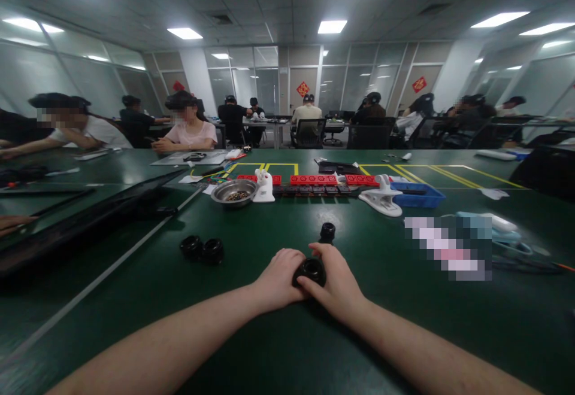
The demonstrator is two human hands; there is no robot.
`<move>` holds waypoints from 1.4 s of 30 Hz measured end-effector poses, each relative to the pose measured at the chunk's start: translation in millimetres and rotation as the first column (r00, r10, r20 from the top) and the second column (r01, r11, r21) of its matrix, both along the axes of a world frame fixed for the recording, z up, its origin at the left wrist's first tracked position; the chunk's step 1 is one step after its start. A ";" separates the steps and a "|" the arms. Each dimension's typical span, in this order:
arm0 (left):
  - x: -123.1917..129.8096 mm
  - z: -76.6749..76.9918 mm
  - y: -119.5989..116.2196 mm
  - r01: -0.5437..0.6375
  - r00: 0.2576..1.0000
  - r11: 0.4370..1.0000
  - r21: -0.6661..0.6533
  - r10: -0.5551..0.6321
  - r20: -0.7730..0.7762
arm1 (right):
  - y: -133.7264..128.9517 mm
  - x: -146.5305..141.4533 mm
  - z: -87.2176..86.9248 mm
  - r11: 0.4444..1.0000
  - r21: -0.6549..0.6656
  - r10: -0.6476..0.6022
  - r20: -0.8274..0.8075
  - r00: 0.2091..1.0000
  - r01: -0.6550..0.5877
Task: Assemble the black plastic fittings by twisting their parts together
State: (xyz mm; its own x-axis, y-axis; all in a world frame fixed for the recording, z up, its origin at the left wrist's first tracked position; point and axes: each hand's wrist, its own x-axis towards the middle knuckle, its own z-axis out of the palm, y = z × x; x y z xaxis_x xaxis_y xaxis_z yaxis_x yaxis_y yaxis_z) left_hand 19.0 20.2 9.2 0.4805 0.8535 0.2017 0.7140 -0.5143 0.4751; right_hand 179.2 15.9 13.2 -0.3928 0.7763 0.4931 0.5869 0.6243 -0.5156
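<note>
Reaching over a wide green table. Facing a row of red plastic strips well ahead of both hands, a blue plastic tray ahead and right, a round silver metal bowl ahead and left. Pressing left hand, fingers together, against the left side of a glossy black hollow round piece; cannot tell whether gripping, thumb hidden. Curling right hand around its right side, thumb across the near edge. Leaving two similar black round pieces left of left hand, one smaller black cylindrical piece just beyond right fingers.

My left hand and right hand hold a round glossy black part; just beyond it stands a smaller black cylindrical piece.
</note>
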 end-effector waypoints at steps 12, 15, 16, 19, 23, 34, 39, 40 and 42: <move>-1.0 -5.0 1.8 0.010 1.000 1.000 0.030 -0.010 0.006 | 1.8 1.0 -0.4 0.998 0.029 0.058 0.020 0.998 -0.059; -0.3 -3.2 1.0 0.008 1.000 1.000 0.029 -0.009 0.012 | 1.0 1.2 0.1 0.994 0.052 0.095 0.065 0.993 -0.098; 0.1 -2.2 0.6 0.003 1.000 1.000 0.022 -0.003 0.010 | 0.2 1.3 0.5 0.990 0.063 0.120 0.071 0.990 -0.124; 1.2 -0.4 0.0 -0.016 1.000 1.000 0.000 0.016 0.001 | -2.3 1.4 1.9 0.977 0.103 0.183 0.065 0.981 -0.189; 0.1 -3.2 0.9 -0.002 1.000 1.000 0.022 0.002 0.002 | -1.6 0.7 1.9 0.984 0.140 0.105 0.050 0.993 -0.111; -0.7 -2.4 1.0 -0.002 1.000 1.000 0.002 0.001 0.015 | -0.5 1.2 -0.1 0.988 0.054 0.141 0.012 0.990 -0.141; -0.6 -1.5 0.8 0.011 1.000 1.000 0.013 -0.011 -0.003 | 4.0 1.5 -3.3 0.996 -0.023 0.081 0.002 0.997 -0.081; -0.8 -1.7 0.7 0.009 1.000 1.000 0.010 -0.009 0.000 | 4.0 1.8 -3.6 0.994 -0.020 0.106 -0.003 0.994 -0.106; -1.0 -2.5 0.9 -0.001 1.000 1.000 0.001 0.001 0.007 | 2.6 2.6 -3.4 0.985 0.001 0.174 -0.015 0.985 -0.174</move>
